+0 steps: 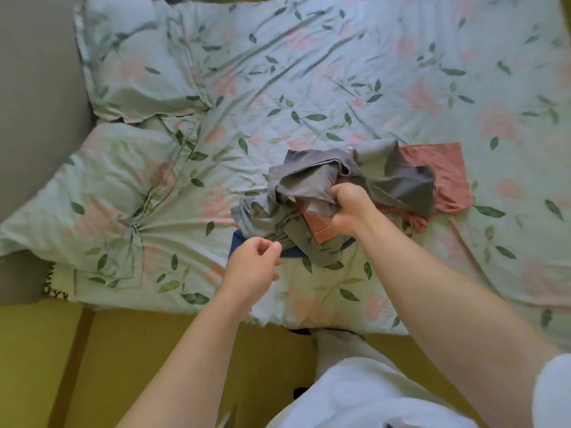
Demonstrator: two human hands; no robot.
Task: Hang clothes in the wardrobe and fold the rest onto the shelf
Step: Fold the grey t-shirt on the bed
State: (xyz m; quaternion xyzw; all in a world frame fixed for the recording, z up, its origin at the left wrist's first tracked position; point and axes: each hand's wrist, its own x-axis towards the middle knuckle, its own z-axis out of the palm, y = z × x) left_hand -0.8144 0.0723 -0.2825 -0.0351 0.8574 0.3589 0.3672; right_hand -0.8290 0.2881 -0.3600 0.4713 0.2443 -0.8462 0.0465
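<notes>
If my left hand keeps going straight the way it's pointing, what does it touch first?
Most likely the grey garment heaped right ahead of the left hand, near its drawstring end, with a blue piece poking out just beneath. Depth is hard to judge from this single view.

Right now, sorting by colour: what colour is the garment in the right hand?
Grey garment, clearest in the head view.
</notes>
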